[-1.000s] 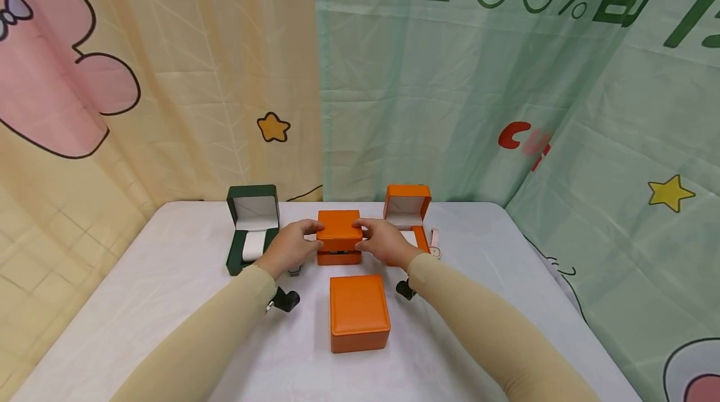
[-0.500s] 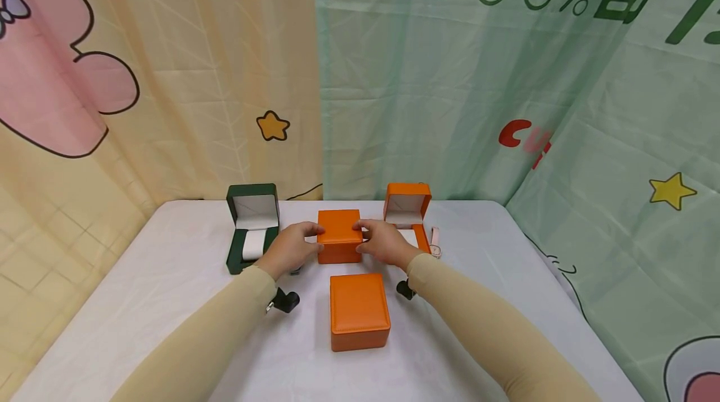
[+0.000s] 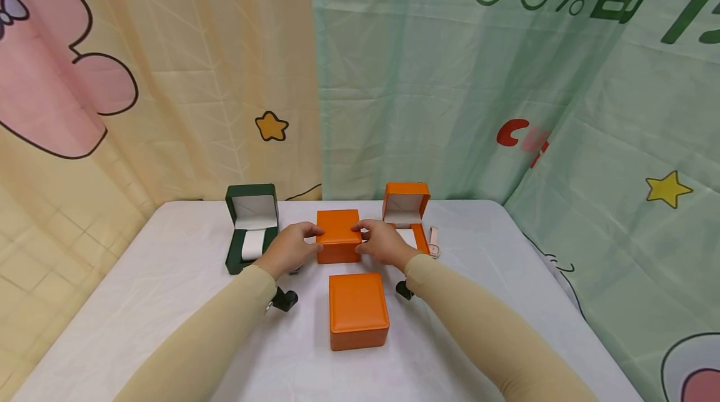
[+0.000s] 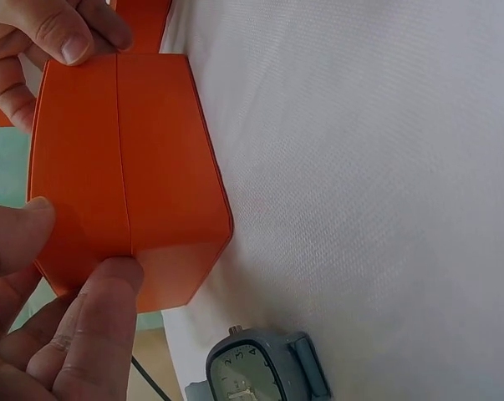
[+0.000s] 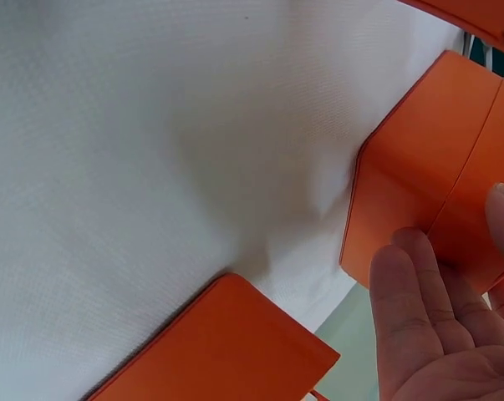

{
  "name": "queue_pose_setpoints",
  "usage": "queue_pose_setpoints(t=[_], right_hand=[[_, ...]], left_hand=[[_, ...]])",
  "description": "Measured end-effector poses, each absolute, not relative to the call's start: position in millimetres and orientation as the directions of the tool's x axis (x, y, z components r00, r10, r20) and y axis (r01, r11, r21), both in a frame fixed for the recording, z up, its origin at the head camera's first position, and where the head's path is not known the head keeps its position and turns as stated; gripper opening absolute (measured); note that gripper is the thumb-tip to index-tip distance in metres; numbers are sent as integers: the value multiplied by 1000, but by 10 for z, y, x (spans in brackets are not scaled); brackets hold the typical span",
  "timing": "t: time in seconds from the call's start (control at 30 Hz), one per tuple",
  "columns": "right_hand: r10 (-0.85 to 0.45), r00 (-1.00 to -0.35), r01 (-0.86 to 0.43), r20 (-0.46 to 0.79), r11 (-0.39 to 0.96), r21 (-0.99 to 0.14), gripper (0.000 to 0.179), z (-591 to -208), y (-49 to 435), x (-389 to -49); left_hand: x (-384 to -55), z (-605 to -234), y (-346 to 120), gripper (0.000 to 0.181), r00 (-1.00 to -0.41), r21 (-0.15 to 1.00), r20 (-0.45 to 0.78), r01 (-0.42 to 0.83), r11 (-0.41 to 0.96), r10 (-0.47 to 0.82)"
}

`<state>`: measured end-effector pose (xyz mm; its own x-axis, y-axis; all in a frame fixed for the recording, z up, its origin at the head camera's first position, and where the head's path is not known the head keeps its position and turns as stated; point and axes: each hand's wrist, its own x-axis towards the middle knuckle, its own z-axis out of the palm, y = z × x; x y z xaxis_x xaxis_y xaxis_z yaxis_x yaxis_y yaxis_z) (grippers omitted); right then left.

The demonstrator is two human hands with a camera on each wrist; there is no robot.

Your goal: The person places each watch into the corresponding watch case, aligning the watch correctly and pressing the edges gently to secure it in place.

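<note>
An orange watch box (image 3: 337, 233) stands closed at the middle of the table, its lid meeting its base along a thin seam in the left wrist view. My left hand (image 3: 291, 244) holds its left side, one fingertip at the lid's upper edge and another at the seam. From the other side my right hand (image 3: 385, 243) holds the box the same way, with fingertips (image 5: 412, 242) against the side near the seam. A grey watch (image 4: 250, 372) lies on the cloth beside the box, mostly hidden by my left hand in the head view.
To the left stands an open green watch box (image 3: 252, 192) with a white cushion. An open orange watch box (image 3: 406, 192) is at the right, a pink-strapped watch (image 3: 434, 242) beside it. Another closed orange box (image 3: 358, 311) sits nearer me on the white tablecloth (image 3: 478, 283).
The lid of the middle orange box has come down and the dark gap under it has gone. Both hands stay at its sides.
</note>
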<state>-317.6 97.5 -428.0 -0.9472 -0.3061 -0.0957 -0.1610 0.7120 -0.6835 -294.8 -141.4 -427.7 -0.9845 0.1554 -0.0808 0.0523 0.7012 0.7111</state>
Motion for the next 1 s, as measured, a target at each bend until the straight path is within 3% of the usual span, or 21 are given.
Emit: queue_pose_setpoints(t=[0.23, 0.5, 0.73, 1.0], right_hand=[[-306, -946, -155, -103, 711, -686, 47, -4286, 939, -3173], [-308, -946, -161, -104, 720, -675, 47, -4281, 913, -3172], [-330, -936, -173, -124, 737, -654, 47, -4235, 949, -3185], [-363, -924, -244, -119, 802, -545, 51, -4020, 954, -3118]], left_hand=[[-2930, -4263, -1444, 38, -984, 697, -90, 49, 715, 155], [-2915, -4089, -1547, 35, -966, 607, -112, 118, 786, 231], [-2859, -3881, -1768, 37, -965, 579, -60, 174, 796, 255], [-2797, -3790, -2212, 40, -968, 480, 0, 218, 850, 249]])
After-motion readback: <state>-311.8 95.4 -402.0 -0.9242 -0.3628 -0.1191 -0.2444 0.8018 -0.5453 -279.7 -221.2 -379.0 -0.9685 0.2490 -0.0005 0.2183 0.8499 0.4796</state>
